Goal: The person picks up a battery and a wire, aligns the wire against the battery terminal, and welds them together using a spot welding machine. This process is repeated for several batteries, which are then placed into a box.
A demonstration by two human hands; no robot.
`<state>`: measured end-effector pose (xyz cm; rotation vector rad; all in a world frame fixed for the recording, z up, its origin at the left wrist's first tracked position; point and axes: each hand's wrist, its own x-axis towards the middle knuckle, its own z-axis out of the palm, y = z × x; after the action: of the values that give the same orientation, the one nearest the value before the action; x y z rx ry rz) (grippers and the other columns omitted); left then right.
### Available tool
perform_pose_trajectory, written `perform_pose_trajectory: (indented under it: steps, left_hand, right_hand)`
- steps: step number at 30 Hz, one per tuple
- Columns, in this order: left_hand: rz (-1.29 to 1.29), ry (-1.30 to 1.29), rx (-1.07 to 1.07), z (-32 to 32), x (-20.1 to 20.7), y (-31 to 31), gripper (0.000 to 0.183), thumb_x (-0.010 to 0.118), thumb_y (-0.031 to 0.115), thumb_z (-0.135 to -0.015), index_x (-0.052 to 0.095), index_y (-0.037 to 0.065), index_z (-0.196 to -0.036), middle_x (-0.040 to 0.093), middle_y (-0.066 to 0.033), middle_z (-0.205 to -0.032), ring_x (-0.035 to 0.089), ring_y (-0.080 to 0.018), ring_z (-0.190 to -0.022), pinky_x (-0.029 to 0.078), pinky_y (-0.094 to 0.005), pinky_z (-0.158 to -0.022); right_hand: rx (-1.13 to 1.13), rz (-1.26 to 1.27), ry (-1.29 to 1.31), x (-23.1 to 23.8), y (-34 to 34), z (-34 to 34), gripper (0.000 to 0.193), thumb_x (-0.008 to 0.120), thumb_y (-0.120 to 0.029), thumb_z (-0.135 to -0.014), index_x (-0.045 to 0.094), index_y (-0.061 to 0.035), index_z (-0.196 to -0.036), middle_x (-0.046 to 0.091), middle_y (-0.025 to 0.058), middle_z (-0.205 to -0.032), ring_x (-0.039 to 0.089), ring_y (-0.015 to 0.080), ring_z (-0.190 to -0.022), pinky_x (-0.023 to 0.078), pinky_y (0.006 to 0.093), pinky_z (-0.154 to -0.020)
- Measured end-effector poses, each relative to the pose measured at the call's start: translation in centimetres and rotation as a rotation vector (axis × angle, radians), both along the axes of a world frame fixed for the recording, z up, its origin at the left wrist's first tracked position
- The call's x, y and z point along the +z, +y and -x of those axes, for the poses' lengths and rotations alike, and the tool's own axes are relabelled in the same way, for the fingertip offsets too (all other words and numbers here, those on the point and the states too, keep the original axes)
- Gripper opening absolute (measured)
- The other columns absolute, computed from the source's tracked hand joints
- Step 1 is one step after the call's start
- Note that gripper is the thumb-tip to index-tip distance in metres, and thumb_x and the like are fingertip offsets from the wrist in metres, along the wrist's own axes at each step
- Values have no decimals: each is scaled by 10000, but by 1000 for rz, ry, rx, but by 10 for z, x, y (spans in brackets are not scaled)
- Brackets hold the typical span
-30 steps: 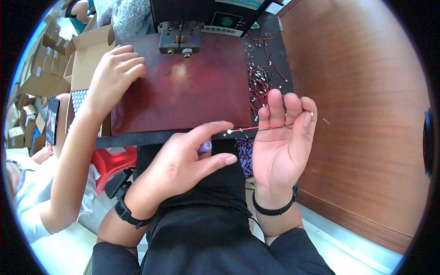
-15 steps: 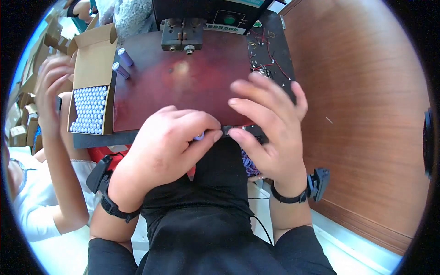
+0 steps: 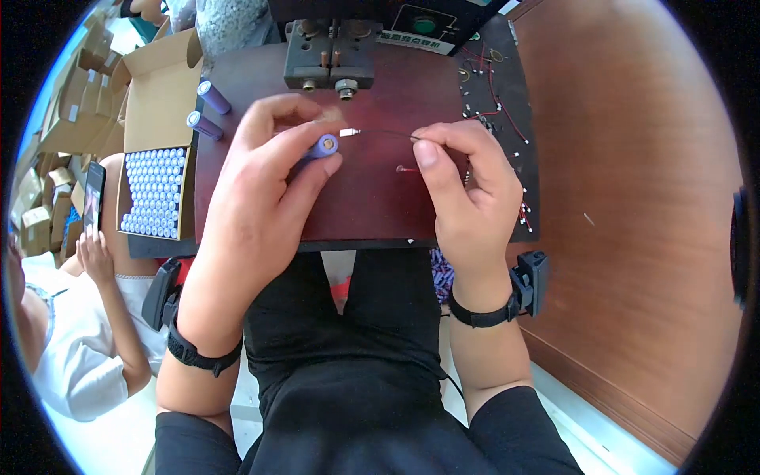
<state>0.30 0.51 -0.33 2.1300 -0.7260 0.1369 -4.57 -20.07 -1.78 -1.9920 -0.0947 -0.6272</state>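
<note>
My left hand (image 3: 257, 186) grips a purple cylindrical battery cell (image 3: 324, 146), its end face turned up and to the right between thumb and fingers. Across from it, my right hand (image 3: 473, 170) pinches a thin wire lead (image 3: 388, 132) between thumb and index finger. The lead's dark strand reaches left to a small white end piece (image 3: 349, 133), close beside the cell; whether they touch I cannot tell. A short red strand with a bare-looking tip (image 3: 402, 168) sticks out below the right thumb. Both hands are above a dark red board (image 3: 364, 214), under the metal head of a bench machine (image 3: 328, 59).
Two purple cells (image 3: 210, 96) stand at the board's far left. An open cardboard box (image 3: 191, 190) beside them holds several rows of cells. Loose wires (image 3: 495, 95) lie along the right edge, by a wooden panel (image 3: 625, 198). Another person with a phone (image 3: 93, 194) sits at left.
Both hands have moved forward over the board from its near edge. My right hand, open before, has closed on the wire lead. The other person's raised hand has dropped toward the phone.
</note>
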Motion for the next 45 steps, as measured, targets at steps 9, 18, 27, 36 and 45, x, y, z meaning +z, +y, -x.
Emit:
perform_pose_trajectory:
  steps: [9, 18, 27, 36, 45]
  left_hand:
    - [6, 55, 97, -26, -10, -8, 314, 768, 124, -885, 718, -22, -1159, 669, -169, -1035, 672, -315, -957, 513, -354, -841]
    - [-150, -145, 156, -33, -22, -11, 255, 749, 209, -906, 705, 9, -1059, 674, -171, -993, 638, -366, -968, 475, -408, -848]
    - [-190, -229, 183, -32, -25, -14, 264, 733, 255, -920, 708, 36, -1065, 683, -144, -1007, 633, -347, -1010, 439, -416, -902]
    - [-145, -241, 203, -35, -30, -14, 262, 730, 258, -921, 702, 26, -1039, 674, -156, -966, 632, -366, -963, 458, -426, -850]
    - [-75, -232, 158, -39, -26, -15, 237, 739, 203, -904, 698, 9, -1034, 687, -171, -960, 646, -395, -956, 499, -441, -825]
  right_hand:
    - [-2, -130, 54, -9, 4, -21, 100, 729, -108, -942, 722, -18, -985, 730, 94, -920, 681, 228, -855, 510, 318, -797]
    - [-15, -108, 58, -9, 6, -23, 101, 737, -98, -939, 728, -14, -995, 736, 93, -921, 687, 203, -842, 515, 300, -774]
    - [-21, -18, 72, -7, 5, -25, 131, 705, -68, -979, 723, 27, -1068, 733, 63, -973, 670, 115, -896, 519, 247, -832]
    - [-70, -47, 85, -10, 9, -28, 127, 724, -115, -945, 734, -5, -1009, 751, 104, -968, 696, 202, -881, 527, 301, -816]
    - [-65, 4, 103, -9, 10, -27, 160, 720, -102, -980, 733, 31, -1067, 745, 64, -952, 678, 109, -881, 522, 236, -824]
